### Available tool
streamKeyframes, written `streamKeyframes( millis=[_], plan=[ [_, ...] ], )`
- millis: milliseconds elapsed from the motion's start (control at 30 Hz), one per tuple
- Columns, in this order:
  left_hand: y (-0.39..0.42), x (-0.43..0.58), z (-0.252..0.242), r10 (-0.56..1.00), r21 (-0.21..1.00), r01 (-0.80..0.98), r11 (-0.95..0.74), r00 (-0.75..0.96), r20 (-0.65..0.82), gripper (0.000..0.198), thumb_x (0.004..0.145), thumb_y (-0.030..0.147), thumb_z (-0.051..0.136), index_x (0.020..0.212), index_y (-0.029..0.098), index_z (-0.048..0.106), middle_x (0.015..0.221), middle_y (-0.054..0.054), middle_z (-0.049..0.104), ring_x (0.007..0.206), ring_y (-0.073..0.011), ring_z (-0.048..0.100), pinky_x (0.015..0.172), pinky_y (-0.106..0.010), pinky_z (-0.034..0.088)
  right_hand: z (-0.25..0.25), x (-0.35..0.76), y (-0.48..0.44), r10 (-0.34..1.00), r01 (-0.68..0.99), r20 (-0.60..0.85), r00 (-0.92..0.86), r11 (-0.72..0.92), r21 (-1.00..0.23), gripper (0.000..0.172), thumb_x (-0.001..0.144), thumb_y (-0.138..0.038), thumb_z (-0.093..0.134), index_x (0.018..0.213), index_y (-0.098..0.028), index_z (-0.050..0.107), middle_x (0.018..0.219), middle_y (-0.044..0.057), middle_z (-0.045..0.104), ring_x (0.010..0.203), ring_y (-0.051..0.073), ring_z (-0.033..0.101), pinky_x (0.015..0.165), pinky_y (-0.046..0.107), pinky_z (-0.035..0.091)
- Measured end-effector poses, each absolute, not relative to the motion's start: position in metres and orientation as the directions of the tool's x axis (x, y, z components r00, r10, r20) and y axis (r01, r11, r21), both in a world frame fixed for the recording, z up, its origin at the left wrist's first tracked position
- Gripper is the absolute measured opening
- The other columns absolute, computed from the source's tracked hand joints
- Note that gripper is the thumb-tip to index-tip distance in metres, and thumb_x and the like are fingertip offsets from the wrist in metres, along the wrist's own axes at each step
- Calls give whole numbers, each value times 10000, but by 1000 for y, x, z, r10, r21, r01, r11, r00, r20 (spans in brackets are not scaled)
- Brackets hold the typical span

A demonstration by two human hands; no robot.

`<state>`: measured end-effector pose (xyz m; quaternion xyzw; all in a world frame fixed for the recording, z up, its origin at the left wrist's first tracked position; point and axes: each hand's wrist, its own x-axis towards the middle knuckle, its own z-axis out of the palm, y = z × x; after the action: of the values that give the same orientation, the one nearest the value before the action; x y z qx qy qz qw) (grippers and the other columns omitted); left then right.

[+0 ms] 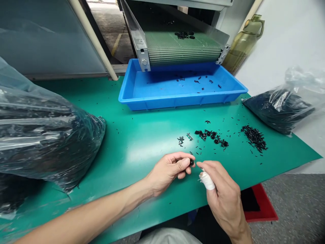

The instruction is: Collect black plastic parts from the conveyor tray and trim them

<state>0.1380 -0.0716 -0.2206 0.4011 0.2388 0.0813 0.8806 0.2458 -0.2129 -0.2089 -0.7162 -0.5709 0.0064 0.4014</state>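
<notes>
My left hand (169, 171) pinches a small black plastic part (191, 162) between thumb and fingers, above the green bench top (142, 135). My right hand (223, 193) sits just to its right, with a white bandage (207, 180) wrapped around one finger. Its index fingertip reaches close to the black part, and I cannot tell whether it holds anything. Ahead of both hands lie small assembled black parts (210, 135), with a heap of thin black pins (254, 138) further right. Loose pins are scattered around them.
A blue plastic tray (177, 104) with scattered black parts sits under the end of a green mesh conveyor belt (182, 51). Large plastic bags of black parts lie left (45, 135) and right (279, 112). An olive bottle (243, 44) stands behind. A red mat (261, 203) lies on the floor.
</notes>
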Motion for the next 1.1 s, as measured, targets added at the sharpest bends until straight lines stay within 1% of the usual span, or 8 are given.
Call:
streamKeyframes(
  millis=[100,233,467,600,700,833,967,1100],
  plan=[
    [-72,139,-220,347,737,33,675,868,-356,255,784,334,738,949,144,696,825,-45,629,680,-83,526,513,-207,287,-211,246,-218,819,868,464,338,-81,-491,288,945,-60,408,1165,-113,586,939,92,619,863,174,594,762,295,482],
    [-72,139,-220,342,732,36,680,867,-361,254,779,317,747,941,133,681,753,-36,627,646,-77,514,506,-200,292,-213,244,-217,843,896,443,306,-97,-433,280,942,-75,423,1173,-107,578,863,89,619,790,196,576,714,331,466],
    [-71,139,-219,334,713,24,700,872,-357,240,750,294,775,853,151,611,766,-35,645,635,-79,518,496,-195,279,-209,244,-216,824,806,388,413,-133,-577,254,959,-128,444,1152,-137,610,897,62,623,800,156,584,707,284,468],
    [-70,139,-220,312,721,43,692,882,-353,275,723,324,795,836,142,621,635,4,594,563,-63,477,490,-197,266,-199,244,-210,861,716,297,413,-106,-690,333,945,-115,446,1221,-218,600,931,20,621,790,122,584,697,247,467],
    [-69,138,-221,321,721,45,692,875,-363,303,691,338,818,818,139,627,605,25,563,540,-54,464,486,-196,260,-194,244,-204,887,648,218,406,-111,-754,350,931,-115,468,1199,-282,617,893,-16,605,747,102,569,657,221,452],
    [-69,137,-221,318,722,42,691,879,-355,329,689,355,816,866,155,624,620,34,555,533,-53,461,476,-198,239,-198,243,-198,847,617,257,466,-103,-780,251,904,-115,497,1041,-254,655,857,-19,602,715,101,558,628,216,436],
    [-69,137,-219,293,734,88,674,880,-375,336,691,361,813,872,159,615,653,29,555,548,-54,463,478,-201,225,-205,241,-196,795,629,303,526,-124,-767,170,883,-110,492,902,-212,627,819,0,593,689,117,549,598,232,425],
    [-69,138,-217,292,736,103,669,874,-388,328,692,368,809,859,155,623,637,27,555,548,-58,451,482,-211,221,-204,243,-201,828,649,306,470,-89,-755,221,902,-101,444,979,-213,618,899,32,594,773,141,568,658,252,458]
  ],
)
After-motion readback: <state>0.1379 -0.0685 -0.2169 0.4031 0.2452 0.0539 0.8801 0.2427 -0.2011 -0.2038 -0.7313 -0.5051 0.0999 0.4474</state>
